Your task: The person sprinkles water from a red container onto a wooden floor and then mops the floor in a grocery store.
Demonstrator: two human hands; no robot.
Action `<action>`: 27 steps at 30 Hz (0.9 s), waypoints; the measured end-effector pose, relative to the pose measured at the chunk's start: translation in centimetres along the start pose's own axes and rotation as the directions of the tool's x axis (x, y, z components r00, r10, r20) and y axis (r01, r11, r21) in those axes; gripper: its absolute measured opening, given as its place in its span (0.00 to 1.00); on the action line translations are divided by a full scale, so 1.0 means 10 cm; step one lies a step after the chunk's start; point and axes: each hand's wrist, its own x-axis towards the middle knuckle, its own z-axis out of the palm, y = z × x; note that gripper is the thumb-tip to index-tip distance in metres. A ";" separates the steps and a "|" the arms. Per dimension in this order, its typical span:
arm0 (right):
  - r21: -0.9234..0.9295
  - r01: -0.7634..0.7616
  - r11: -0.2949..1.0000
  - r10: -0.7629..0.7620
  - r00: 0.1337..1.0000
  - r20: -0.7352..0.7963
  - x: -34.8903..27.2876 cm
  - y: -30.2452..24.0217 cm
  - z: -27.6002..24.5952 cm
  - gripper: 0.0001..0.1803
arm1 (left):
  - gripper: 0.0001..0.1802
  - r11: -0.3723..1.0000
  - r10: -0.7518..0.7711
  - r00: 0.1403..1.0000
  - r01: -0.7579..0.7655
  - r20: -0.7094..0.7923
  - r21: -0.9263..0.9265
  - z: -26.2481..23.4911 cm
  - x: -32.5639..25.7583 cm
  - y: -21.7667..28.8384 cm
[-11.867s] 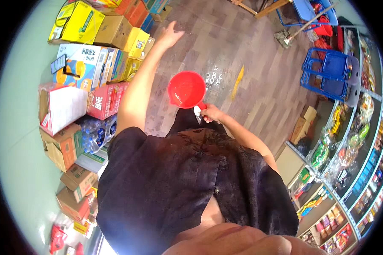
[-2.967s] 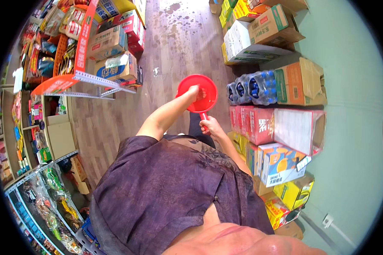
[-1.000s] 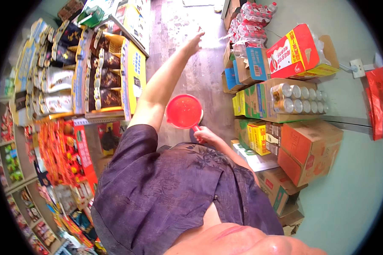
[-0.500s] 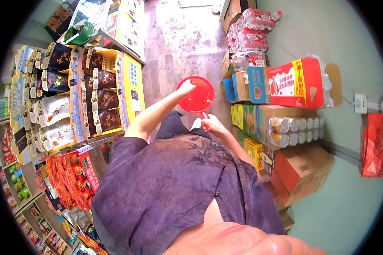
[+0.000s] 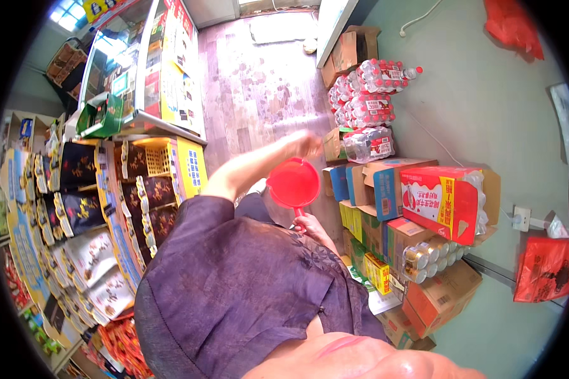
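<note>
Far left: packet rack point(image 5: 191, 165); glass counter point(image 5: 142, 66) upper left. Spotted wood floor point(image 5: 234, 120) fills top middle. Red scoop point(image 5: 294, 183) sits at frame center, held up over the floor, bowl opening facing camera; long axis runs near vertical in frame, bowl up, handle down, slight lean right. Left hand point(image 5: 306, 144) is just above the bowl's upper rim, motion-blurred; can't tell if fingers are spread or curled, nothing visible in it, contact with rim unclear. Scoop bowl lies directly below it in frame. Right hand point(image 5: 313, 227), below the bowl, grips the handle, so it's the nearer of the 2; left is nearer the bowl's far rim. Right side: bottle packs point(image 5: 370, 110), red carton point(image 5: 417, 196), can pack point(image 5: 433, 259), then red bag point(image 5: 543, 268) at far right.
</note>
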 end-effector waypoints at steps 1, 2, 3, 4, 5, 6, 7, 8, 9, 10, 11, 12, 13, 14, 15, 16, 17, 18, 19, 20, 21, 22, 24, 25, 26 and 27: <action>-0.020 -0.012 1.000 0.012 0.999 0.038 0.06 -0.11 0.24 0.05 | 0.06 0.976 0.044 0.976 0.004 0.214 -0.219 -0.29 0.10 0.61; 0.029 -0.004 1.000 0.004 1.000 -0.017 0.08 -0.21 0.30 0.05 | 0.14 0.979 0.202 0.976 -0.201 0.079 -0.020 0.05 0.08 1.28; 0.042 -0.007 0.999 0.009 0.999 -0.034 0.12 -0.31 0.46 0.05 | 0.21 0.938 0.338 0.925 -0.314 0.175 -0.150 -0.08 0.09 1.92; 0.055 0.004 0.998 -0.003 1.000 -0.015 0.18 -0.37 0.56 0.05 | 0.23 0.939 0.341 0.913 -0.321 0.226 -0.119 -0.28 0.06 2.56; 0.071 0.004 0.997 -0.002 0.999 -0.039 0.21 -0.44 0.61 0.05 | 0.21 0.968 0.248 0.926 -0.250 -0.286 0.030 -0.21 0.05 3.03; 0.070 0.021 0.997 -0.018 0.999 -0.036 0.23 -0.53 0.71 0.05 | 0.21 0.936 0.352 0.843 -0.323 -0.407 0.140 -0.31 -0.01 3.43; 0.069 0.041 0.997 -0.039 0.999 -0.034 0.26 -0.62 0.76 0.06 | 0.21 0.844 0.533 0.730 -0.421 -0.428 0.333 -0.52 -0.11 3.70; 0.041 0.047 0.998 -0.047 0.999 -0.017 0.34 -0.64 0.75 0.06 | 0.20 0.766 0.628 0.662 -0.436 -0.408 0.472 -0.70 -0.19 3.85; 0.044 0.046 0.998 -0.045 0.999 -0.016 0.38 -0.72 0.80 0.06 | 0.20 0.657 0.729 0.566 -0.423 -0.384 0.624 -0.95 -0.31 3.96; 0.000 0.050 0.999 -0.050 0.998 -0.033 0.42 -0.79 0.84 0.06 | 0.20 0.588 0.759 0.554 -0.361 -0.342 0.724 -1.13 -0.36 3.89; -0.046 0.051 0.998 -0.054 0.997 -0.051 0.45 -0.85 0.86 0.06 | 0.19 0.526 0.766 0.571 -0.294 -0.294 0.798 -1.28 -0.40 3.75; -0.045 0.050 0.998 -0.052 0.998 -0.043 0.52 -0.86 0.85 0.05 | 0.19 0.465 0.754 0.609 -0.232 -0.245 0.854 -1.40 -0.42 3.56; -0.047 0.043 0.998 -0.045 0.998 -0.040 0.57 -0.89 0.87 0.05 | 0.19 0.398 0.724 0.665 -0.189 -0.181 0.898 -1.47 -0.47 3.31; -0.076 0.042 0.996 -0.045 0.998 -0.040 0.63 -0.91 0.90 0.06 | 0.19 0.346 0.665 0.738 -0.168 -0.115 0.923 -1.54 -0.52 3.02; -0.108 0.038 0.993 -0.042 0.999 -0.032 0.70 -0.93 0.93 0.06 | 0.19 0.277 0.614 0.788 -0.175 -0.034 0.945 -1.65 -0.58 2.68; -0.139 0.028 0.990 -0.030 0.999 -0.014 0.76 -0.94 0.89 0.06 | 0.17 0.361 0.469 0.882 -0.152 -0.039 0.920 -1.53 -0.66 2.35; -0.142 0.019 0.990 -0.021 1.000 -0.015 0.78 -0.97 0.92 0.06 | 0.16 0.396 0.344 0.936 -0.067 -0.080 0.916 -1.39 -0.76 2.05; -0.163 0.020 0.986 -0.023 1.000 -0.019 0.78 -1.02 0.97 0.06 | 0.15 0.437 0.178 0.969 0.081 -0.174 0.896 -1.29 -0.89 1.81; -0.188 0.020 0.982 -0.024 0.999 -0.022 0.79 -1.07 1.02 0.06 | 0.15 0.258 0.177 0.975 0.087 -0.135 0.962 -1.33 -0.95 1.53; -0.210 0.023 0.977 -0.023 1.000 0.000 0.79 -1.13 1.12 0.07 | 0.16 0.102 0.218 0.970 0.087 -0.108 0.991 -1.53 -0.95 1.23; -0.225 0.014 0.974 -0.012 1.000 0.010 0.83 -1.16 1.17 0.07 | 0.16 -0.060 0.249 0.966 0.087 -0.070 0.994 -1.69 -0.91 0.98; -0.275 -0.006 0.961 0.008 1.000 0.007 0.86 -1.18 1.19 0.08 | 0.17 -0.033 0.307 0.939 0.173 -0.155 0.984 -1.74 -0.91 0.80; -0.330 -0.026 0.944 0.027 1.000 -0.001 0.88 -1.24 1.26 0.08 | 0.20 0.017 0.370 0.896 0.256 -0.244 0.967 -1.76 -0.92 0.53; -0.335 -0.030 0.942 0.032 0.999 0.000 0.86 -1.28 1.30 0.09 | 0.19 0.034 0.335 0.898 0.291 -0.285 0.956 -1.63 -0.96 0.51; -0.356 -0.035 0.934 0.046 0.999 0.022 0.88 -1.32 1.38 0.10 | 0.14 0.026 0.438 0.869 0.243 -0.230 0.970 -1.81 -0.93 0.38; -0.367 -0.039 0.929 0.054 0.998 0.031 0.94 -1.31 1.42 0.10 | 0.11 0.010 0.531 0.829 0.198 -0.173 0.980 -1.97 -0.91 0.22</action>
